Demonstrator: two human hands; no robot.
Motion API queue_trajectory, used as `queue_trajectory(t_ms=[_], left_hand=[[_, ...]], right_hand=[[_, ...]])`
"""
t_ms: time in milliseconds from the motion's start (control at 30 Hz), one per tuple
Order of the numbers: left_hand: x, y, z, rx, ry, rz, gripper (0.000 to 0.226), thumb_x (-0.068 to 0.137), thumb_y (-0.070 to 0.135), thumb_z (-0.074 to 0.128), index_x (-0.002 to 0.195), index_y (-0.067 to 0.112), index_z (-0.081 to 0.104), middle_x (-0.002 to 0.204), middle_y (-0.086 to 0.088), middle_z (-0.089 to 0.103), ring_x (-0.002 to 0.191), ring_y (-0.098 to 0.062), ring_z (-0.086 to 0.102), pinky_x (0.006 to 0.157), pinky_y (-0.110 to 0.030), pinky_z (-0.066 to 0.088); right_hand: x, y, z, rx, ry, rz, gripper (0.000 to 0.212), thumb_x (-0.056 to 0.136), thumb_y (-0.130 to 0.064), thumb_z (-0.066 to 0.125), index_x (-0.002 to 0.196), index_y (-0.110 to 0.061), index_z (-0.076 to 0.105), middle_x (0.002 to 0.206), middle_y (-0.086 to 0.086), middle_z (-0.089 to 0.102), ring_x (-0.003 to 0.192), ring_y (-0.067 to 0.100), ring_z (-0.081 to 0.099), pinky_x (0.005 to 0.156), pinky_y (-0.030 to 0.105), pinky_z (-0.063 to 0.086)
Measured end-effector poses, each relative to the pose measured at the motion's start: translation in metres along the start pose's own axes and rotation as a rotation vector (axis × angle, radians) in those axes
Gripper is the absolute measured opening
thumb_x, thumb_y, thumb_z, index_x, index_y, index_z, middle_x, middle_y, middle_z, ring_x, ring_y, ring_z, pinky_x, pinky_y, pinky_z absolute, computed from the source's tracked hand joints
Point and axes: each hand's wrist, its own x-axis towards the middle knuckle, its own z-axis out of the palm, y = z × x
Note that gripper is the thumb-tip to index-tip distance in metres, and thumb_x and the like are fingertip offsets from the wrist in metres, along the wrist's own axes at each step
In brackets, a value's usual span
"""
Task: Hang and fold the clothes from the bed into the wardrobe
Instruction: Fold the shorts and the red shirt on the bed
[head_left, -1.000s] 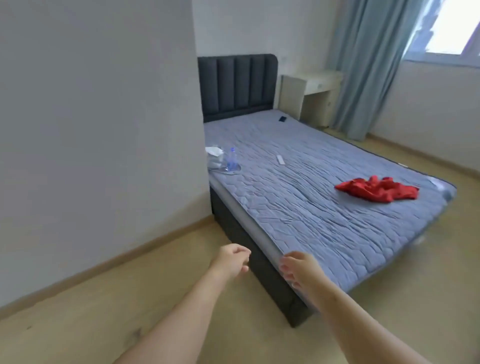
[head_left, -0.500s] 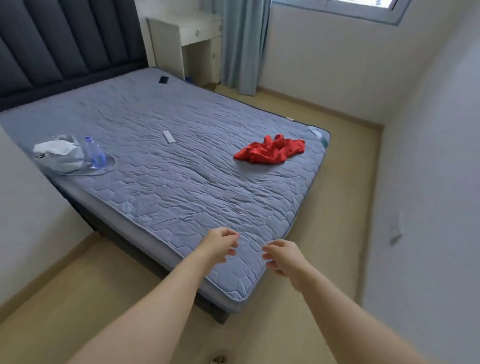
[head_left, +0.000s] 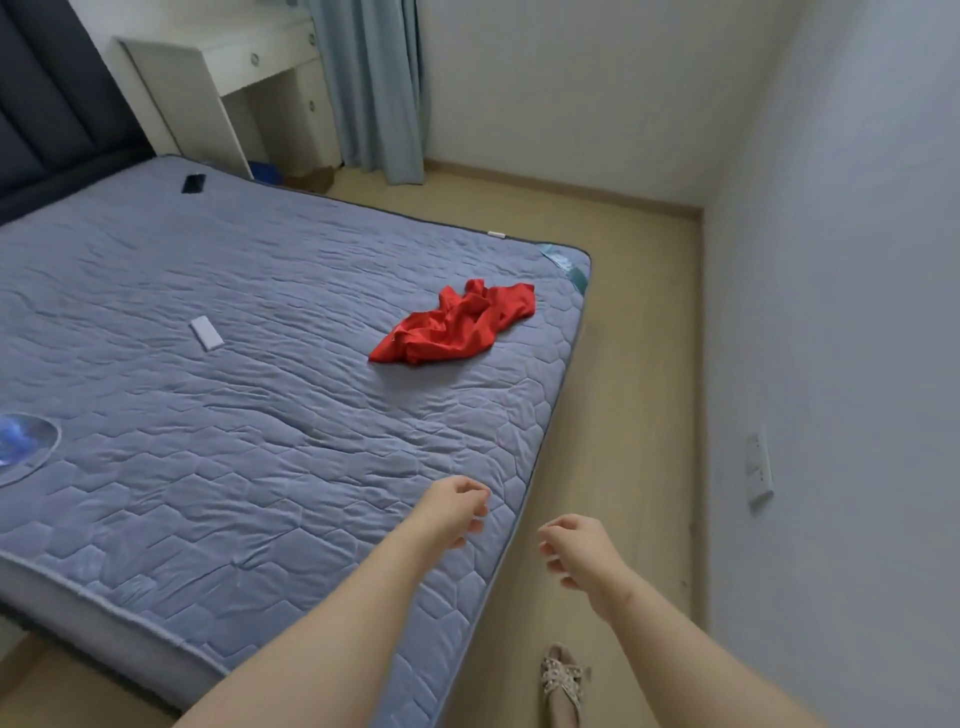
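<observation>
The bed (head_left: 208, 467) filled most of the view. A crumpled red garment (head_left: 457, 325) lay near its far corner, well apart from both hands. The left hand (head_left: 452, 512) and right hand (head_left: 582, 551) hovered with fingers loosely curled, holding nothing. Grabbed by one bunch, the cloth would likely lift twisted and hang badly.

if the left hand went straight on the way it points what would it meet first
Probably the bare mattress near its side edge, since the left hand hangs just over it. The red garment lies farther on and off that line. Depth is unclear, so it might clear the edge.
</observation>
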Motion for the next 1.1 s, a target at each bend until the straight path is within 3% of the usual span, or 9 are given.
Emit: queue_trajectory(t_ms=[133,467,700,867,1100], left_hand=[[0.052,0.067,0.028,-0.022,0.04,-0.049,0.013,0.095,0.019,0.043,0.09,0.019,0.055,0.077,0.004,0.057,0.064,-0.008,0.054,0.058,-0.022,0.036],[0.192,0.165,0.031,-0.103,0.117,-0.153,0.014,0.095,0.023,0.044,0.089,0.019,0.056,0.077,0.004,0.059,0.066,-0.008,0.056,0.056,-0.022,0.036],[0.309,0.241,0.007,-0.2,0.175,-0.203,0.015,0.094,0.019,0.044,0.082,0.021,0.053,0.072,0.005,0.055,0.06,-0.006,0.052,0.054,-0.02,0.032],[0.37,0.285,-0.012,-0.265,0.235,-0.244,0.02,0.093,0.016,0.044,0.076,0.022,0.052,0.07,0.005,0.054,0.058,-0.006,0.052,0.05,-0.02,0.031],[0.446,0.314,-0.034,-0.43,0.403,-0.351,0.017,0.094,0.014,0.043,0.081,0.02,0.052,0.07,0.003,0.052,0.056,-0.007,0.048,0.046,-0.017,0.03]], right_hand=[[0.068,-0.042,-0.055,-0.053,-0.02,0.006,0.023,0.087,-0.007,0.049,0.067,-0.017,0.055,0.064,0.001,0.056,0.055,0.013,0.047,0.052,0.019,0.032],[0.228,-0.147,-0.111,-0.174,-0.131,0.002,0.015,0.088,-0.011,0.049,0.076,-0.014,0.057,0.069,0.0,0.056,0.057,0.014,0.049,0.051,0.019,0.035],[0.347,-0.241,-0.121,-0.244,-0.182,-0.007,0.017,0.087,-0.009,0.049,0.071,-0.014,0.052,0.067,0.001,0.053,0.053,0.013,0.043,0.047,0.02,0.031],[0.418,-0.294,-0.115,-0.298,-0.248,0.012,0.011,0.089,-0.01,0.049,0.081,-0.012,0.057,0.07,0.0,0.055,0.059,0.013,0.048,0.05,0.021,0.035],[0.525,-0.355,-0.098,-0.498,-0.374,-0.02,0.024,0.087,-0.008,0.05,0.064,-0.015,0.051,0.063,0.001,0.052,0.054,0.015,0.045,0.052,0.022,0.033]])
